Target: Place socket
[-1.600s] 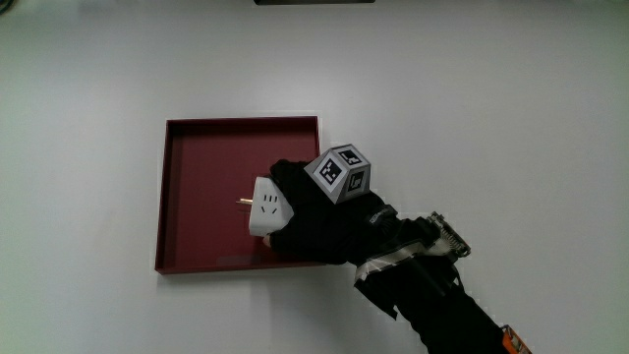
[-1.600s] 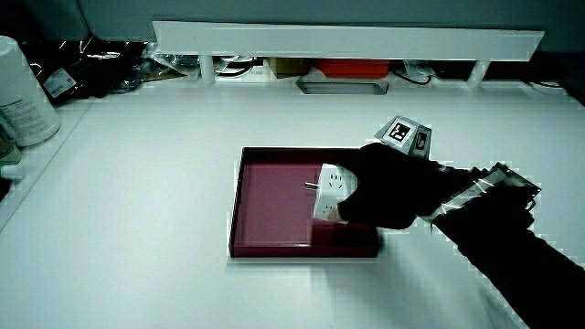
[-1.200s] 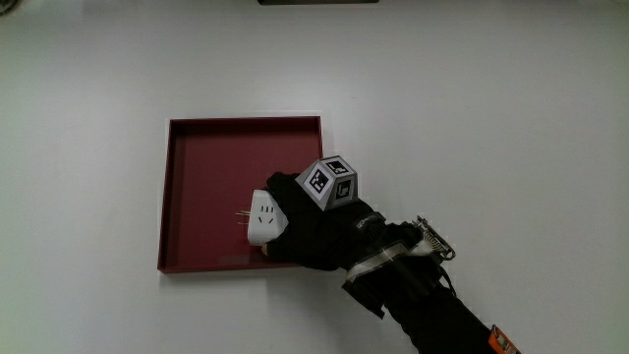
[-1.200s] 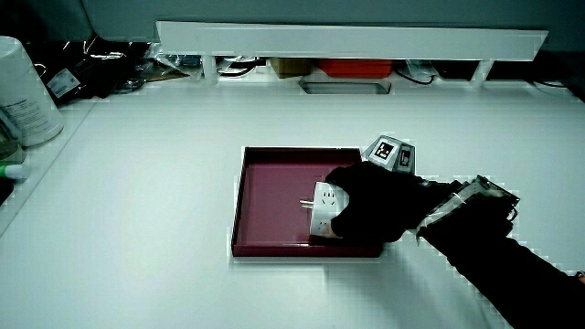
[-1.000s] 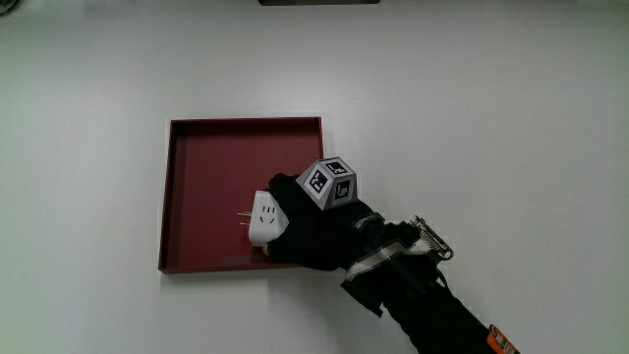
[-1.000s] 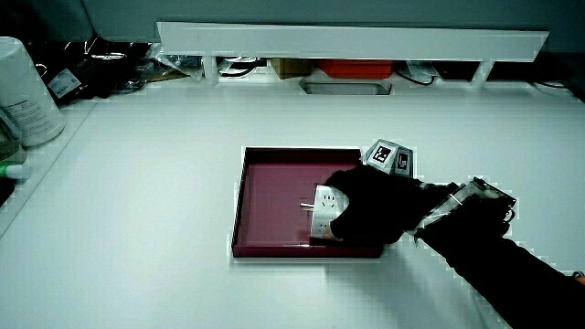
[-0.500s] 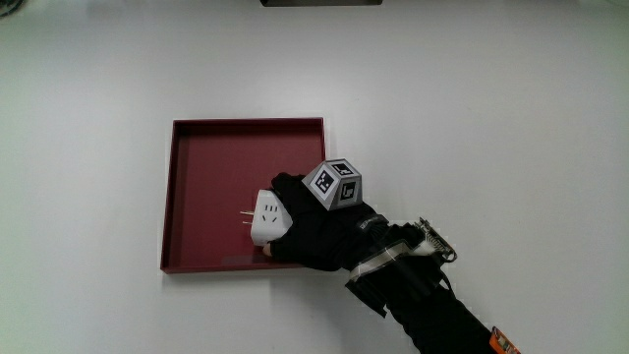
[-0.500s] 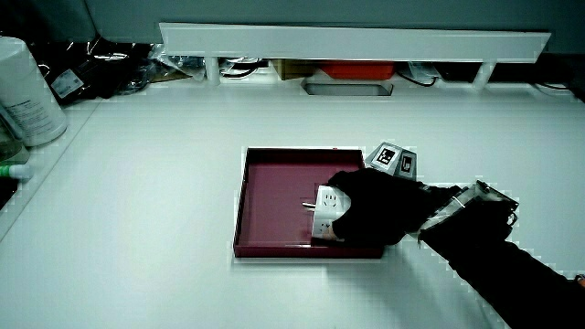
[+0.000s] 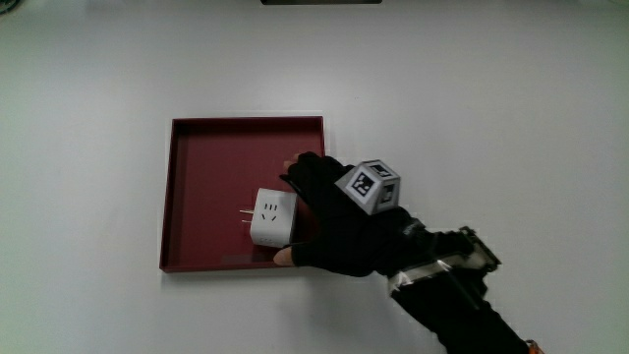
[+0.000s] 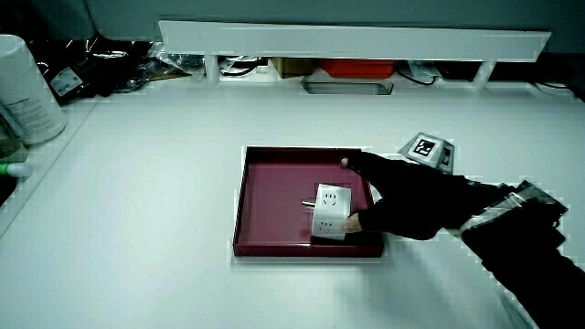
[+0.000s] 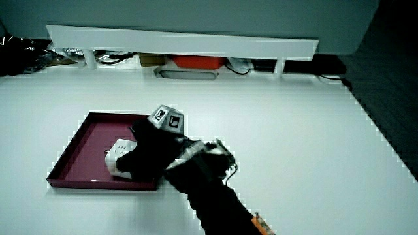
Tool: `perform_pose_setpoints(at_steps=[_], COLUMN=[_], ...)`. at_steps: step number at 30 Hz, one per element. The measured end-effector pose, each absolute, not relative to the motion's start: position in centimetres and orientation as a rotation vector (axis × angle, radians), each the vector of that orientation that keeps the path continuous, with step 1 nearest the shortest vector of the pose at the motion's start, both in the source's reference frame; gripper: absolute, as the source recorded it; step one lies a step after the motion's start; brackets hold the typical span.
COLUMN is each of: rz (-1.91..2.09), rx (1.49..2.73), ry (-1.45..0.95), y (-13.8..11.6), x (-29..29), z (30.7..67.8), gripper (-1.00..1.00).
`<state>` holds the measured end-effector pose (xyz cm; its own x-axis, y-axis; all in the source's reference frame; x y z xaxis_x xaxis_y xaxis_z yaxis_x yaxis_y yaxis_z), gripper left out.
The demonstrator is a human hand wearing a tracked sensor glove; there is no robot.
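A white socket (image 9: 272,218) with short metal prongs lies flat in the dark red square tray (image 9: 211,162), near the tray's rim closest to the person. In both side views the socket (image 10: 329,210) (image 11: 117,156) rests on the tray floor (image 10: 274,183) (image 11: 81,147). The gloved hand (image 9: 329,221) lies beside the socket over the tray's edge, with its fingers spread and holding nothing. Its thumb tip still sits against the socket's near corner. The patterned cube (image 9: 371,187) rides on the back of the hand (image 10: 402,196) (image 11: 153,153).
A low white partition (image 10: 352,41) with cables and small boxes under it runs along the table's edge farthest from the person. A large white container (image 10: 23,91) stands at the table's edge in a side view. White tabletop (image 9: 472,118) surrounds the tray.
The hand has let go of the socket, which now lies flat in the tray. Its fingers have spread and the hand has drawn back a little toward the tray's edge.
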<state>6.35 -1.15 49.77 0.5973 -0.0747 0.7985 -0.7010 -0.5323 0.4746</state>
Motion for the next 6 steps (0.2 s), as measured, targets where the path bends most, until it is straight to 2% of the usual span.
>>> perform_pose_setpoints(at_steps=[2,3,4,6], rz=[1.088,1.119,1.073,1.090], rx=[1.918,1.873,1.899,1.935], ry=[-0.650,-0.591,-0.534,-0.584], y=[-1.2,-1.2,-1.2,-1.4], x=[7.7,8.3,9.1,10.4], z=[50.3,49.3,48.9,48.5], gripper=[-1.00,-1.00,-1.00,-1.00])
